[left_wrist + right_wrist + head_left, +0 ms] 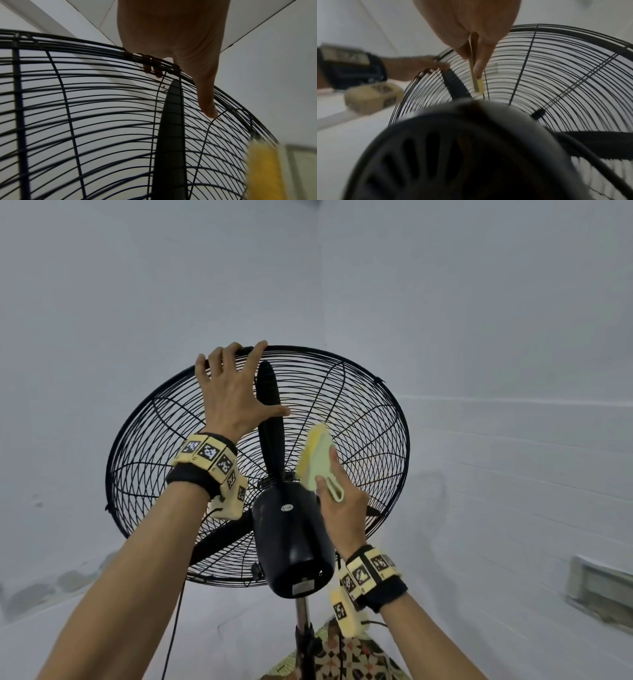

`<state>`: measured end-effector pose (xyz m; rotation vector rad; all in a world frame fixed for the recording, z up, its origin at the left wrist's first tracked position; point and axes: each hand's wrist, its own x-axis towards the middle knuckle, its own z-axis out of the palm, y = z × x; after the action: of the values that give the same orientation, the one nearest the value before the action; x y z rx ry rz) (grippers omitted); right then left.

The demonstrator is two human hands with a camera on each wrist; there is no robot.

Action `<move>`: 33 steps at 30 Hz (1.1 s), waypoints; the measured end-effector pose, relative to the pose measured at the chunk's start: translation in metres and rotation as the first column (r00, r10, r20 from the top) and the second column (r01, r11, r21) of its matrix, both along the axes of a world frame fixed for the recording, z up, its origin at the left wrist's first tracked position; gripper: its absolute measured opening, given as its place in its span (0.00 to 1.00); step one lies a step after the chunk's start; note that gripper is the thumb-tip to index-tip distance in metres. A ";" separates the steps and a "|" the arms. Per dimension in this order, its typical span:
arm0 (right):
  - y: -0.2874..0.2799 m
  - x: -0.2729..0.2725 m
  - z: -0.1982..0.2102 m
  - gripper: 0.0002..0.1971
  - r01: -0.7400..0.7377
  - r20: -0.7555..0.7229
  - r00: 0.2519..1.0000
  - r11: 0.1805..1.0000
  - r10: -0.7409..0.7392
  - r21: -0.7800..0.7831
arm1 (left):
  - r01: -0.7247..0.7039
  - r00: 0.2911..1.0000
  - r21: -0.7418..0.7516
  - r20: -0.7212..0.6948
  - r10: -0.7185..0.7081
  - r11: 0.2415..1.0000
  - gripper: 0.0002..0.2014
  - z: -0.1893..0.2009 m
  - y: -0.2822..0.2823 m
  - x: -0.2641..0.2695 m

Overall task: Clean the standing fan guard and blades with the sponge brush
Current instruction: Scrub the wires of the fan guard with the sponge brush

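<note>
A black standing fan faces away from me, its wire guard (359, 412) tilted upward and its motor housing (291, 535) nearest to me. A dark blade (270, 405) stands upright behind the wires. My left hand (233, 392) holds the guard's top rim, fingers curled over the rim (150, 63) and thumb (205, 100) stretched along the wires. My right hand (342, 501) pinches the pale green and yellow sponge brush (317, 457) by its handle. The sponge lies against the rear guard just right of the blade (455, 83), above the motor (471, 148).
The fan pole (303, 628) drops to a patterned mat (346, 659) on the floor. A black cord (174, 628) hangs down at the left. Pale walls meet in a corner behind the fan. A vent (603, 587) sits low on the right wall.
</note>
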<state>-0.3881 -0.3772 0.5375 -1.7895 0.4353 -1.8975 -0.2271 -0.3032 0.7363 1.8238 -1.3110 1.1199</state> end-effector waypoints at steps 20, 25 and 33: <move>-0.016 -0.023 0.003 0.12 0.062 -0.438 0.899 0.986 0.012 0.153 | -0.007 1.000 0.010 -0.007 0.007 1.000 0.61 0.000 0.005 -0.005; -0.024 -0.030 0.022 0.14 0.138 -0.187 0.976 0.982 -0.113 0.128 | -0.007 1.000 0.013 -0.007 0.007 1.000 0.61 -0.001 0.006 -0.005; -0.029 -0.031 0.026 0.15 0.152 -0.432 0.891 0.988 -0.138 -0.003 | -0.006 1.000 0.012 -0.007 0.006 1.000 0.60 -0.001 0.006 -0.007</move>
<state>-0.4191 -0.4064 0.5634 -2.2130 0.7686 -1.5615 -0.2336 -0.2969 0.7354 1.8398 -1.3117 1.1096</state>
